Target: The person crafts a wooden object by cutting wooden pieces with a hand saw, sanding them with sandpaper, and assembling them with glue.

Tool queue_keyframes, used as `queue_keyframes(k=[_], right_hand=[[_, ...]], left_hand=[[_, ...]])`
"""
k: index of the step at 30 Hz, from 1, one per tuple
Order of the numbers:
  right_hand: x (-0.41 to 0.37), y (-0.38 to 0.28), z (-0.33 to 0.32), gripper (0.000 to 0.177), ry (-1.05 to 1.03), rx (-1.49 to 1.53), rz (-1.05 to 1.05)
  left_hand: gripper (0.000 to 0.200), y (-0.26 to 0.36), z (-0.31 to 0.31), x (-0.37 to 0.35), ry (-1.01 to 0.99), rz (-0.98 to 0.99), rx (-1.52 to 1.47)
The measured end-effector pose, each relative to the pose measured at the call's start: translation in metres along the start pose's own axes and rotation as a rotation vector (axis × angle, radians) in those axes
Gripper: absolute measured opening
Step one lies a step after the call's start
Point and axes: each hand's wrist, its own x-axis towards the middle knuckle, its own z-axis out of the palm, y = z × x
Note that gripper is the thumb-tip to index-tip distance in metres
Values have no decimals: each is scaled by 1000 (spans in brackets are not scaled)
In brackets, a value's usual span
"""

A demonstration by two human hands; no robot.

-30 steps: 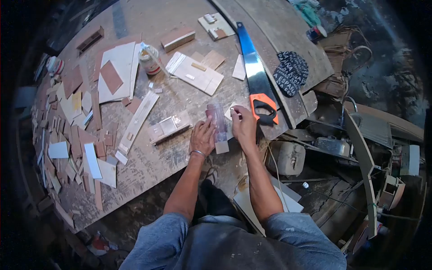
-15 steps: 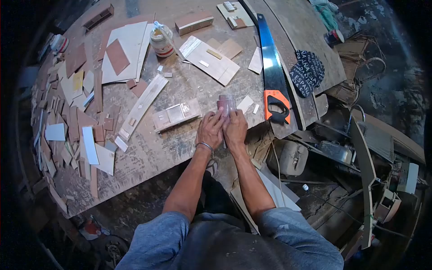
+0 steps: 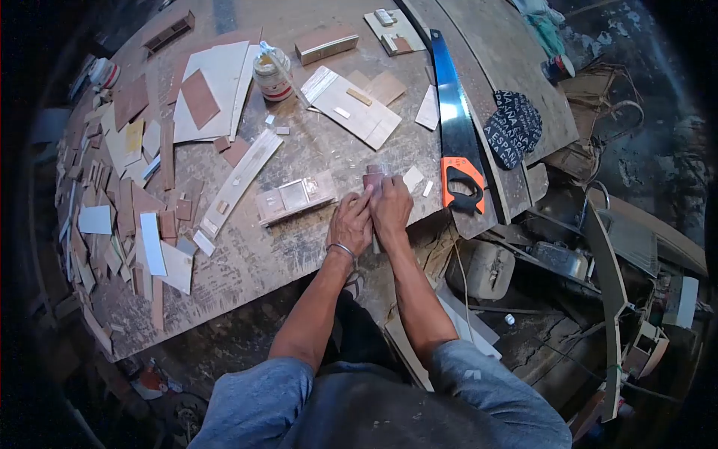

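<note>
At the table's front edge my left hand (image 3: 350,222) and my right hand (image 3: 391,206) are close together on a small reddish-brown piece (image 3: 373,173), whose far end shows past the fingers. The fingers of both hands are bent round its near part and hide it. A grey band circles my left wrist. Just left of my hands lies a small pale wooden assembly (image 3: 296,197) with raised parts. Small pale pieces (image 3: 412,178) rest right of my right hand.
A saw (image 3: 458,123) with an orange handle lies to the right, beside a dark printed cap (image 3: 513,129). A glue jar (image 3: 273,76), flat boards (image 3: 359,108) and a long strip (image 3: 241,179) lie behind. Scattered offcuts (image 3: 152,243) cover the left. The table's edge (image 3: 224,300) runs in front.
The whole view has shifted slightly, with the table contents a little lower. My right hand's fingers are bent more over the reddish-brown piece, which both hands still hold.
</note>
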Motion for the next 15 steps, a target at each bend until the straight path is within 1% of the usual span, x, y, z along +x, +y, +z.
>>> queue_keyframes(k=[2,3,4,6,8,9,10,12,13,15], right_hand=[[-31,-6,-13,12,-28,42,52],[-43,-8,-21,11,-33,61,58],[-48,-5,-23,11,-50,78,69],[-17,4,-7,11,-13,55,18],[0,0,-7,11,7,68,-12],[-26,7,-11,11,-67,-19,26],[-33,4,-15,11,-49,29,34],[-40,4,-18,12,-28,125,48],[-15,3,-12,9,-39,79,13],[-7,0,-15,9,-59,47,8]], left_hand=[[37,-2,7,-10,41,11,-17],[36,-3,8,-1,84,21,-24],[36,-4,10,4,72,22,-17],[36,-7,9,-3,13,23,-3],[36,3,1,-6,32,6,-35],[35,5,0,-7,59,20,-39],[34,3,1,1,107,45,-39],[36,-1,6,7,103,40,-38],[36,-2,3,7,79,46,-30],[36,4,3,-8,48,18,-36]])
